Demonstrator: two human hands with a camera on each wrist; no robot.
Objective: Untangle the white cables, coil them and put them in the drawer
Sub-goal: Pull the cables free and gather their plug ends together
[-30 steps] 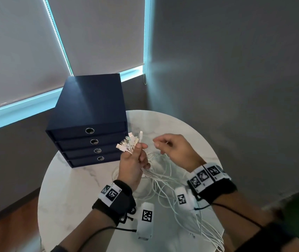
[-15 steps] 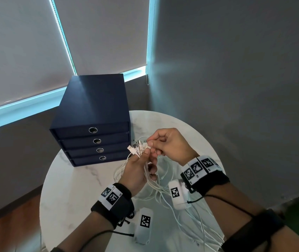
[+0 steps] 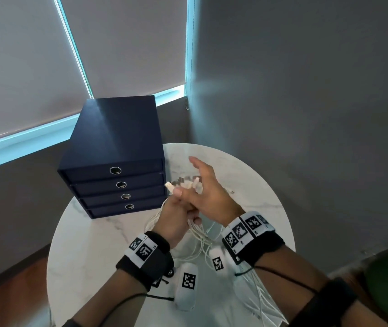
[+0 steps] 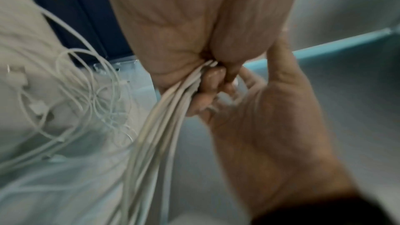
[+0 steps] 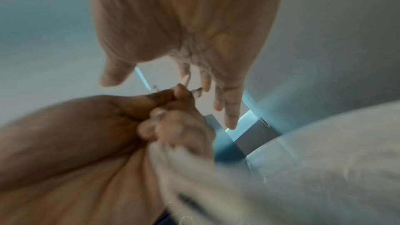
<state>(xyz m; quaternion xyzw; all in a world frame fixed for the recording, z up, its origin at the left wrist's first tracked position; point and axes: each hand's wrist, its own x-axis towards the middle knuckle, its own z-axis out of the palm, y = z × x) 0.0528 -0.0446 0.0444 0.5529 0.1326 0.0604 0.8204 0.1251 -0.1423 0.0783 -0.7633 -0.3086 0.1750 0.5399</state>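
My left hand (image 3: pixel 178 208) is fisted round a bundle of white cables (image 4: pixel 160 126), with their plug ends (image 3: pixel 185 184) sticking out above the fist. The cables hang down from it to a loose tangle (image 4: pixel 86 95) on the round marble table (image 3: pixel 89 244). My right hand (image 3: pixel 206 185) is spread, fingers straight, its palm against the plug ends and the left fist; it holds nothing that I can see. The dark blue drawer unit (image 3: pixel 115 161) stands just left of both hands, all its drawers shut.
The table sits in a corner: a grey wall (image 3: pixel 306 114) to the right, window blinds (image 3: pixel 34 67) behind the drawer unit. More cable strands (image 3: pixel 259 303) trail to the table's near right edge. Wood floor (image 3: pixel 11 279) shows at the left.
The right hand pinched at the plug ends half a second ago; now its fingers are straight and spread over them. Both hands have come together above the table, close to the drawer unit.
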